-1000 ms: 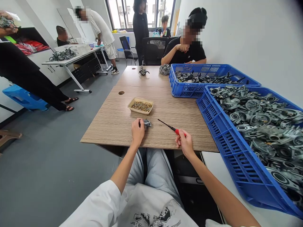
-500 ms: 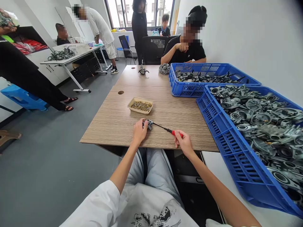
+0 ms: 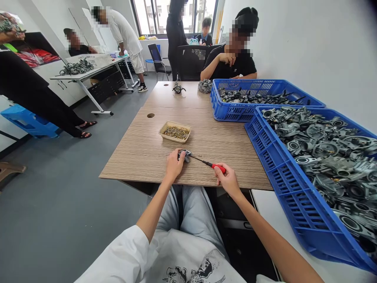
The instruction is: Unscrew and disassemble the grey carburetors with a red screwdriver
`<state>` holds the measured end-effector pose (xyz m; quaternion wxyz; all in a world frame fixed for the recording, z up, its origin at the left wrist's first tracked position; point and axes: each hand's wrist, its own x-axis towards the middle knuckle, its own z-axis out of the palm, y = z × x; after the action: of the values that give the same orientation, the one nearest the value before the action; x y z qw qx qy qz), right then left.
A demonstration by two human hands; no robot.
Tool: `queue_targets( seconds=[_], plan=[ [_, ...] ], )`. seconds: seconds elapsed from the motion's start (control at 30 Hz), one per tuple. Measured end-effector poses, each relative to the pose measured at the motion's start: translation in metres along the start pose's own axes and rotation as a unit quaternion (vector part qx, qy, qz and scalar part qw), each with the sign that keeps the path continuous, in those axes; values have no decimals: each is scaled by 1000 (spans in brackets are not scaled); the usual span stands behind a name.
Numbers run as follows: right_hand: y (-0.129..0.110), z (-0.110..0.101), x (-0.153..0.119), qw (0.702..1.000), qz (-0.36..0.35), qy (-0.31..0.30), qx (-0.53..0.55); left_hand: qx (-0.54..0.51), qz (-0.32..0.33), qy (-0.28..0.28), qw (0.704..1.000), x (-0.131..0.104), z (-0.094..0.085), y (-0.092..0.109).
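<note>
My left hand (image 3: 174, 165) is closed around a small grey metal casting (image 3: 186, 154), holding it on the wooden table near its front edge; the fingers hide part of it. My right hand (image 3: 226, 177) grips the red handle of a screwdriver (image 3: 217, 167). The screwdriver's dark shaft slants up to the left, and its tip meets the casting's right side; the exact contact point is too small to make out. Just beyond my left hand stands a beige tray (image 3: 161, 137) of small brass-coloured screws.
Two blue crates (image 3: 259, 135) full of metal castings line the right side. Another casting (image 3: 177, 89) and a bundle of metal bits (image 3: 205, 86) lie at the table's far end. A co-worker (image 3: 232, 59) sits there; other people stand or sit farther back.
The screwdriver handle and my right hand have shifted very slightly left, toward the casting. My left hand keeps its hold. In the background, a standing person leans and a seated one has moved.
</note>
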<state>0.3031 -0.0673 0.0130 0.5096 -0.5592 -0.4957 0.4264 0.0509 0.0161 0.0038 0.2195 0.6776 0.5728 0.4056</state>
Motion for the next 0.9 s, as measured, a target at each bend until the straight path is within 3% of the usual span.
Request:
queue_targets(
  seconds=[0.77,0.9],
  plan=[
    [2,2,-3,1000,-17,16,-18,0,5,2,1000,0,-1,3],
    [4,-1,-1,999,-16,-8,-42,4,-1,-3,1000,0,-2,4]
  ],
)
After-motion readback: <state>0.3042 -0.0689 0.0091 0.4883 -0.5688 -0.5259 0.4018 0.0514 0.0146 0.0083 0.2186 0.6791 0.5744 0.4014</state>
